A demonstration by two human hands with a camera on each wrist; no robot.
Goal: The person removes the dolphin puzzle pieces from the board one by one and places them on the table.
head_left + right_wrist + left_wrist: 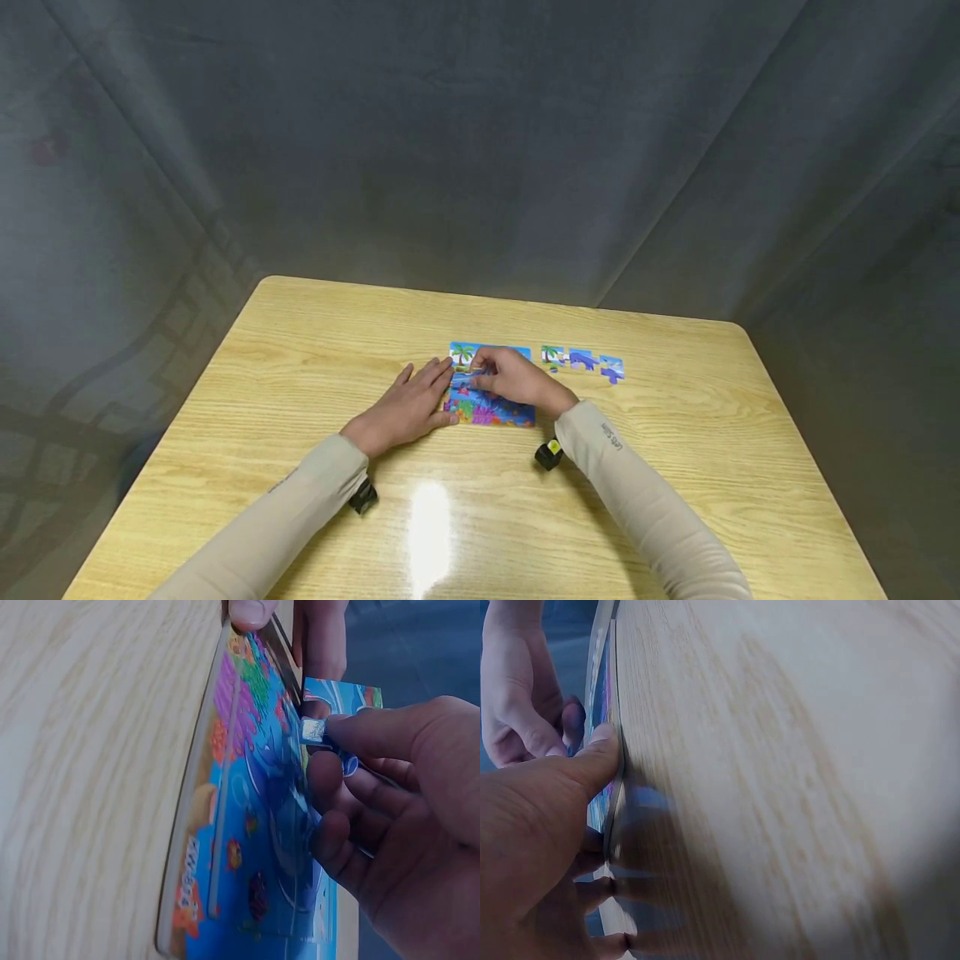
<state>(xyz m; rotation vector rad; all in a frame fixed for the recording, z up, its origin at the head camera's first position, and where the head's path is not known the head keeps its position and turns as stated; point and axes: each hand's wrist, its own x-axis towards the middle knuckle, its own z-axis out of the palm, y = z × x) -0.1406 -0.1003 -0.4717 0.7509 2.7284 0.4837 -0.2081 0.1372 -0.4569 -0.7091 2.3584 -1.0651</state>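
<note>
A colourful sea-scene jigsaw puzzle in a flat tray lies on the table, with a palm tree at its upper left and coral along the near side. My left hand rests at the tray's left edge, fingers extended and thumb on the near left corner. Over the tray, my right hand pinches a blue puzzle piece between thumb and fingers. The right wrist view shows this piece tilted up above the picture, partly hidden by the fingertips. In the left wrist view, the left thumb presses against the tray's rim.
Right of the tray lie several loose puzzle pieces: one with a palm tree, one with a purple-blue dolphin and another blue one. A grey curtain hangs behind the wooden table.
</note>
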